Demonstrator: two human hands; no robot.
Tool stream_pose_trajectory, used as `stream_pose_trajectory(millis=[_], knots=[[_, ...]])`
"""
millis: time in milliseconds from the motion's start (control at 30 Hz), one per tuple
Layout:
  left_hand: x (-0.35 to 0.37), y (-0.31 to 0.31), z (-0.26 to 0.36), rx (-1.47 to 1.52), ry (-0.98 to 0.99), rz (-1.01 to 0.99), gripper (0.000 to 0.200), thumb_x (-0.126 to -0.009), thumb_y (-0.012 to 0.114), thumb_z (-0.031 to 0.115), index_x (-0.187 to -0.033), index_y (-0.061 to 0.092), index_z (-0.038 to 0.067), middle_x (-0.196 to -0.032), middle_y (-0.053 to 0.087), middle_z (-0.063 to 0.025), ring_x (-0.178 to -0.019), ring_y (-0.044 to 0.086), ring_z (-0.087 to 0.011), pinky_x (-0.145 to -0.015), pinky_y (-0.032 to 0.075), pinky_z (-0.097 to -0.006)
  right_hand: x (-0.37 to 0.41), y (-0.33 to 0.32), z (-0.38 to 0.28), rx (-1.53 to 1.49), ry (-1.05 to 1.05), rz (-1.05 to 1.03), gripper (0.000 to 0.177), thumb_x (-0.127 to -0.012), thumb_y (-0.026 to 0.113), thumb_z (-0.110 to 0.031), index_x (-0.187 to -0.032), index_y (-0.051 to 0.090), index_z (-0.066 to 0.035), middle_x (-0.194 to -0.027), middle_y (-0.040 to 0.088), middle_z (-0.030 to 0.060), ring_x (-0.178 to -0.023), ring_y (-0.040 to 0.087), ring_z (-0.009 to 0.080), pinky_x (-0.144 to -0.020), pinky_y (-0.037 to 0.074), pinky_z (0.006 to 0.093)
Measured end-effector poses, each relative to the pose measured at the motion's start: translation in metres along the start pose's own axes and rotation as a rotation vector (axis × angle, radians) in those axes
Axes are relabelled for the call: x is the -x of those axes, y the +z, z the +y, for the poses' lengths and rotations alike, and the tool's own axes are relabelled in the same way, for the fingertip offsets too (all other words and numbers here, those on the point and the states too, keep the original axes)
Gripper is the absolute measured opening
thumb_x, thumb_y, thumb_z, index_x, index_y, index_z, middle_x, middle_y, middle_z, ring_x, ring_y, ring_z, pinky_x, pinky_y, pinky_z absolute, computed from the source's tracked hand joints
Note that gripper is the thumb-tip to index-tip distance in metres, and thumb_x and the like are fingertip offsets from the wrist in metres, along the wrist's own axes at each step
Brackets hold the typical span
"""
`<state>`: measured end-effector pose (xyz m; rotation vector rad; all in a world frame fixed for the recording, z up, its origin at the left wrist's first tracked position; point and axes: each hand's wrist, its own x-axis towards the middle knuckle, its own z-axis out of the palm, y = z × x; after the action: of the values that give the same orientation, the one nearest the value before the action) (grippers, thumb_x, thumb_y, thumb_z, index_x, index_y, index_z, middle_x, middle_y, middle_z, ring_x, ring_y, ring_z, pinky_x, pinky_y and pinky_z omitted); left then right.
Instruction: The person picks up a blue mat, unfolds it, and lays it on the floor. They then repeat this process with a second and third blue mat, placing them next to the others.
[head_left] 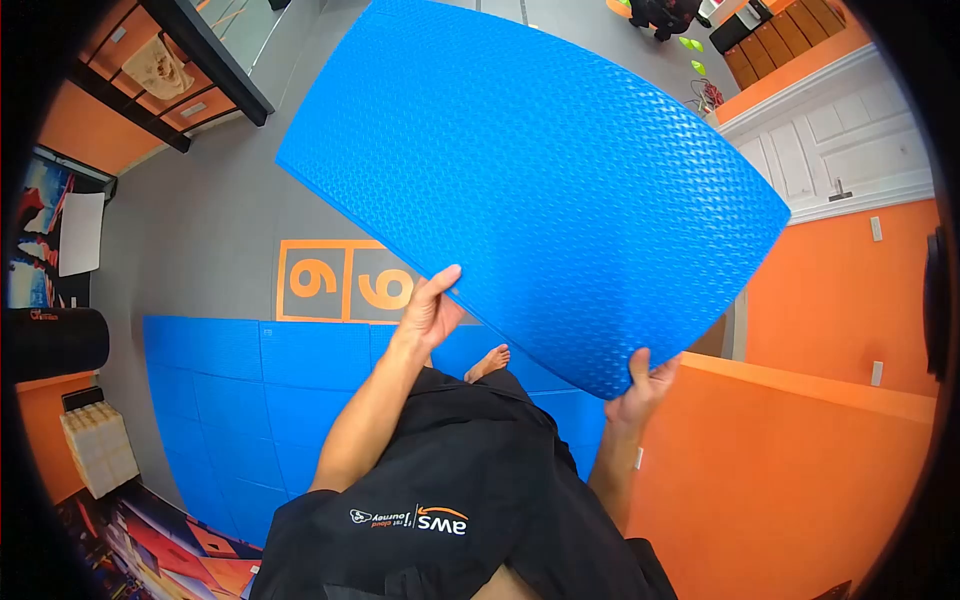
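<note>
A large blue exercise mat [540, 170] with a woven texture is held up in front of me, tilted, its lower right corner nearest my body. My left hand [432, 305] grips its near long edge, thumb on top and fingers underneath. At the near right corner, my right hand [643, 388] is closed on the mat with the thumb over the upper face. Below, a floor covering of joined blue mats [310, 400] spreads around my bare foot [488, 364]. The held mat hides part of the grey floor.
Orange numbered squares [345, 281] mark the grey floor. An orange partition [780, 470] stands close on my right, with a white door [830, 150] beyond. A dark rack [200, 65] is at the far left, a black roll [60, 340] nearer. Another person [665, 15] is at the far end.
</note>
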<state>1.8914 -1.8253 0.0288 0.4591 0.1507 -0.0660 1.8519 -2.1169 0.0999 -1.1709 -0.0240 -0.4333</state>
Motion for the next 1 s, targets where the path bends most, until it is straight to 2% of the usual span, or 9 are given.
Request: stream_pose_trajectory(millis=[133,267,367,467,633,767,800,900,1000], knots=[[-0.007,0.048,0.000,0.077,0.083,0.101,0.039,-0.089,0.068,0.003,-0.124,0.057,-0.008,-0.117,0.067,-0.0191,-0.108,0.068,-0.0266,-0.099,0.055,-0.0421,-0.011,0.009,0.003,0.042,0.067,-0.060,0.052,-0.088,0.074,-0.002,-0.135,0.052,-0.002,-0.120,0.065,0.0095,-0.109,0.061,0.0202,-0.099,0.047,0.0362],[-0.026,0.046,0.016,-0.010,0.085,0.129,0.037,-0.088,0.067,0.001,-0.124,0.057,-0.007,-0.113,0.068,-0.0191,-0.100,0.070,-0.0264,-0.092,0.059,-0.0409,-0.033,0.017,0.007,0.108,0.167,-0.151,0.063,-0.086,0.074,-0.001,-0.142,0.046,-0.001,-0.131,0.059,0.0117,-0.119,0.056,0.0214,-0.105,0.043,0.0366],[-0.027,0.022,0.005,-0.080,0.109,0.164,0.043,-0.089,0.067,0.005,-0.127,0.054,-0.009,-0.118,0.066,-0.0223,-0.104,0.070,-0.0282,-0.090,0.060,-0.0413,-0.048,0.026,-0.004,0.207,0.062,-0.174,0.073,-0.088,0.072,-0.007,-0.150,0.034,-0.001,-0.144,0.047,0.0137,-0.131,0.047,0.0236,-0.110,0.039,0.0399],[-0.021,0.040,0.024,-0.095,0.153,0.175,0.040,-0.086,0.065,-0.002,-0.125,0.056,-0.007,-0.111,0.068,-0.0196,-0.098,0.071,-0.0273,-0.087,0.061,-0.0403,-0.091,0.013,0.005,-0.069,0.233,-0.125,0.086,-0.087,0.070,-0.005,-0.156,0.018,-0.003,-0.151,0.038,0.0198,-0.139,0.039,0.0281,-0.115,0.032,0.0423],[-0.003,-0.002,0.040,-0.048,0.097,0.244,0.043,-0.080,0.065,-0.003,-0.122,0.058,-0.009,-0.108,0.069,-0.0199,-0.092,0.072,-0.0280,-0.082,0.062,-0.0398,-0.172,-0.065,0.032,-0.015,0.431,-0.237,0.087,-0.093,0.067,-0.025,-0.159,0.013,-0.010,-0.151,0.039,0.0236,-0.132,0.048,0.0325,-0.105,0.045,0.0421],[-0.018,-0.004,0.084,-0.041,0.112,0.305,0.040,-0.076,0.069,0.003,-0.113,0.062,-0.010,-0.103,0.071,-0.0196,-0.090,0.072,-0.0276,-0.077,0.062,-0.0397,-0.229,0.005,0.018,-0.228,0.668,-0.593,0.084,-0.095,0.066,-0.034,-0.159,0.017,-0.014,-0.149,0.043,0.0229,-0.126,0.054,0.0309,-0.094,0.054,0.0403],[-0.018,-0.009,0.092,-0.070,0.090,0.295,0.044,-0.076,0.069,0.005,-0.117,0.060,-0.009,-0.104,0.070,-0.0193,-0.091,0.072,-0.0286,-0.080,0.061,-0.0402,-0.240,0.011,0.028,-0.168,0.754,-0.744,0.083,-0.094,0.067,-0.039,-0.158,0.021,-0.011,-0.149,0.044,0.0212,-0.129,0.053,0.0270,-0.101,0.049,0.0407],[-0.020,-0.040,0.112,-0.182,0.050,0.318,0.054,-0.076,0.069,0.008,-0.127,0.055,-0.006,-0.109,0.068,-0.0184,-0.094,0.070,-0.0298,-0.085,0.060,-0.0408,-0.235,0.050,0.077,0.084,0.968,-0.887,0.087,-0.090,0.074,-0.033,-0.156,0.025,-0.005,-0.152,0.041,0.0199,-0.135,0.048,0.0265,-0.110,0.041,0.0394],[-0.030,-0.065,0.117,-0.377,0.095,0.392,0.056,-0.080,0.073,0.011,-0.130,0.053,-0.004,-0.113,0.067,-0.0171,-0.095,0.070,-0.0261,-0.083,0.060,-0.0391,-0.204,0.085,0.116,0.514,0.630,-0.956,0.089,-0.085,0.080,-0.021,-0.154,0.028,0.001,-0.153,0.042,0.0192,-0.139,0.043,0.0270,-0.116,0.033,0.0371]])
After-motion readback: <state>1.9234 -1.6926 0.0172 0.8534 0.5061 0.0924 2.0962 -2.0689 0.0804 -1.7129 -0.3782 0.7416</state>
